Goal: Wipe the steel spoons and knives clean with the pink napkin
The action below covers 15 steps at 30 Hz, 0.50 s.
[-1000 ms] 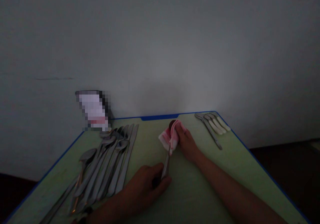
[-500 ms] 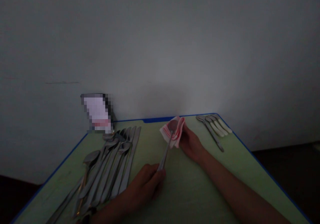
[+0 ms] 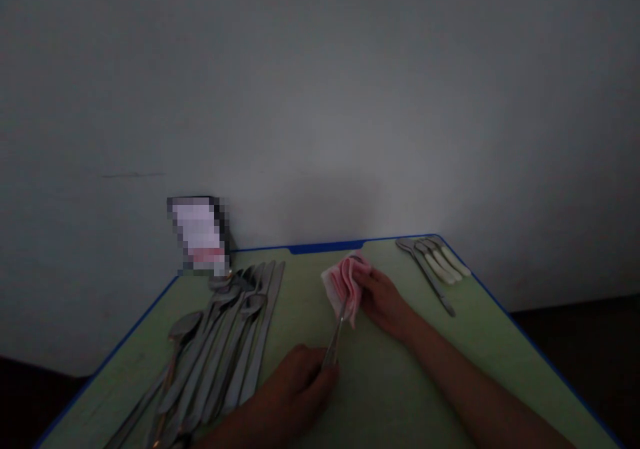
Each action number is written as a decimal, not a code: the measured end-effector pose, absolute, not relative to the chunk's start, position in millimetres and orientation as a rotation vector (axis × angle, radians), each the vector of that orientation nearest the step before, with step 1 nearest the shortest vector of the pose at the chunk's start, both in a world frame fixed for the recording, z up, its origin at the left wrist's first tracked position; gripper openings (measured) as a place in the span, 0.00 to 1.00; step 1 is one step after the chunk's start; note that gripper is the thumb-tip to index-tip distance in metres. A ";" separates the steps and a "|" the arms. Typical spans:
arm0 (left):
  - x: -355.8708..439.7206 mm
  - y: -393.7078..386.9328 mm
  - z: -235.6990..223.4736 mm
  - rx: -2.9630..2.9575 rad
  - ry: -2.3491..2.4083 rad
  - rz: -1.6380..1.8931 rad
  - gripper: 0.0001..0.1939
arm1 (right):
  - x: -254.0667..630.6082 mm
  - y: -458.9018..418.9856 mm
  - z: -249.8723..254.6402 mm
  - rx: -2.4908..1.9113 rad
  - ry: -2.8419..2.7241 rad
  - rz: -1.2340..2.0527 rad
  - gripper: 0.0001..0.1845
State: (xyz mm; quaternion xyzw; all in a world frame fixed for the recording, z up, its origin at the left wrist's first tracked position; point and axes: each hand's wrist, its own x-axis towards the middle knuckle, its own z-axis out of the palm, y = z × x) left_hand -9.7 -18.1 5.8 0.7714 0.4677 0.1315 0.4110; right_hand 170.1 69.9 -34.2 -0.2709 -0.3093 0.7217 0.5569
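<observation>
My left hand (image 3: pixel 295 389) is closed on the handle of a metal spoon (image 3: pixel 334 342) that points away from me. Its bowl end is wrapped in a pink and white cloth (image 3: pixel 343 285). My right hand (image 3: pixel 383 299) pinches that cloth around the spoon's far end, just above the pale green table (image 3: pixel 390 395). The spoon's bowl is hidden inside the cloth.
Several spoons and long metal utensils (image 3: pixel 220 342) lie in a row on the table's left. A few pieces of cutlery with pale handles (image 3: pixel 435 265) lie at the far right corner. A blurred box (image 3: pixel 200 235) stands at the back left against the wall.
The cloth has closed down over the spoon's bowl, which showed half a second ago. Both hands sit slightly lower in the picture as the view tilted.
</observation>
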 end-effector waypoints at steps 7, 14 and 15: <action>-9.4 -12.6 -1.4 1.686 1.080 0.503 0.22 | 167.1 72.3 -33.7 -0.593 -0.624 1.673 0.15; -7.9 -9.5 -5.4 1.689 1.209 0.591 0.24 | 166.6 68.2 -27.5 -0.573 -0.648 1.661 0.14; -8.6 -10.0 -6.1 1.776 1.205 0.564 0.24 | 167.3 67.3 -27.5 -0.578 -0.690 1.669 0.14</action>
